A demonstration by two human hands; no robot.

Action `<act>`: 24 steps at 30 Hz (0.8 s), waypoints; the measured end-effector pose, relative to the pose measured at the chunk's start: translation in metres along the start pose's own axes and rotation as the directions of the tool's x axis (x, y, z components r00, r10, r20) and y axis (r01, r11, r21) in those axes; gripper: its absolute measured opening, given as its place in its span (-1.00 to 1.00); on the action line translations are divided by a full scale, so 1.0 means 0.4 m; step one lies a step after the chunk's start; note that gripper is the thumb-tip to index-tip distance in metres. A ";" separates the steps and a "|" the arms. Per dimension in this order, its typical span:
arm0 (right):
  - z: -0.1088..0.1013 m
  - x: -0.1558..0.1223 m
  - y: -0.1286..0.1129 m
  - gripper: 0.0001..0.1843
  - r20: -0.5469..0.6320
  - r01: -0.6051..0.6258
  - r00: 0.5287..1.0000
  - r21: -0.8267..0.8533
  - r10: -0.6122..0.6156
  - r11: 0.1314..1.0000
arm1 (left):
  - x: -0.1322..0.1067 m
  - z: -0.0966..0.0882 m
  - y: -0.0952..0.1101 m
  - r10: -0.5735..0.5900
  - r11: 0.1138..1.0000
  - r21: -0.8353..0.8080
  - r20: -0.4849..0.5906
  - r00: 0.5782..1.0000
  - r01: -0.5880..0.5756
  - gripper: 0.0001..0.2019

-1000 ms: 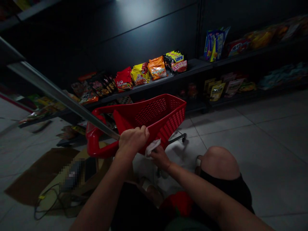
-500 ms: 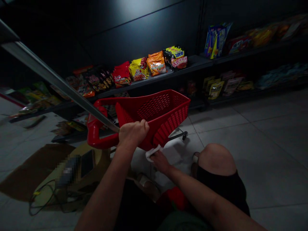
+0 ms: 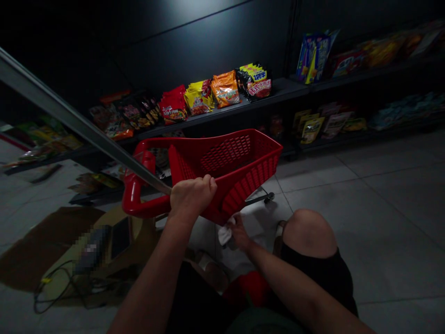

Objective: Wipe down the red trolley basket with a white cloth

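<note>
A small red plastic shopping cart (image 3: 253, 171) stands at an angle before me, with a looped handle and perforated basket walls. My left hand (image 3: 193, 195) is closed over its near side rim. A metal pole (image 3: 104, 146) slants from the upper left down to that hand; its lower end is hidden there. Below the basket's underside, my right hand (image 3: 239, 230) pinches a crumpled white cloth (image 3: 225, 234) close to the cart's lower corner. The right fingertips are partly hidden by the cloth and cart.
Dark shelves (image 3: 285, 88) behind the cart hold several bags of snacks (image 3: 225, 88). On the left lie a flattened cardboard piece (image 3: 59, 232), a blurred-out device (image 3: 92, 250) and black cables (image 3: 71, 278). My bent knee (image 3: 311, 232) is at the right, above the tiled floor (image 3: 389, 222).
My right hand has moved slightly right with the cloth, which now hangs lower left of the fingers. The cart has shifted slightly right in view; the left hand keeps its grip.
</note>
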State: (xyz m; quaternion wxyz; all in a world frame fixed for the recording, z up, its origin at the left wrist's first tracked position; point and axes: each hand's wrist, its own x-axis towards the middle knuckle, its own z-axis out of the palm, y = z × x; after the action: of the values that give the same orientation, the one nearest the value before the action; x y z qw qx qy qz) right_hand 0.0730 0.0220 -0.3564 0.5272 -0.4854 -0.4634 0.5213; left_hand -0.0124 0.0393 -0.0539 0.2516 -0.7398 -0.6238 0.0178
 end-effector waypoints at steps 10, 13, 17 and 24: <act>-0.044 0.166 -0.302 -0.54 -0.428 0.182 0.902 0.259 -0.056 0.948 | 0.004 0.003 0.002 0.012 1.000 0.001 -0.042 0.999 -0.012 -0.49; -0.025 0.127 -0.351 -0.51 -0.445 0.276 0.879 0.179 -0.172 0.944 | 0.005 -0.001 0.011 0.006 1.000 -0.007 -0.052 0.999 -0.006 -0.48; 0.045 0.004 -0.354 -0.54 -0.045 0.414 0.910 0.020 -0.412 0.910 | 0.005 -0.004 0.010 0.005 1.000 -0.004 -0.053 0.999 -0.006 -0.49; -0.035 0.095 -0.403 -0.64 -0.217 0.353 0.917 0.051 -0.335 0.934 | -0.001 0.000 0.008 0.031 1.000 0.008 -0.059 0.998 -0.031 -0.52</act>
State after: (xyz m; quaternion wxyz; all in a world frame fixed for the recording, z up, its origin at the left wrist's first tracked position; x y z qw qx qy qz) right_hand 0.1039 0.0618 -0.1982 0.6766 -0.4234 -0.4611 0.3878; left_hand -0.0095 0.0387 -0.0555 0.2721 -0.7486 -0.6046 0.0022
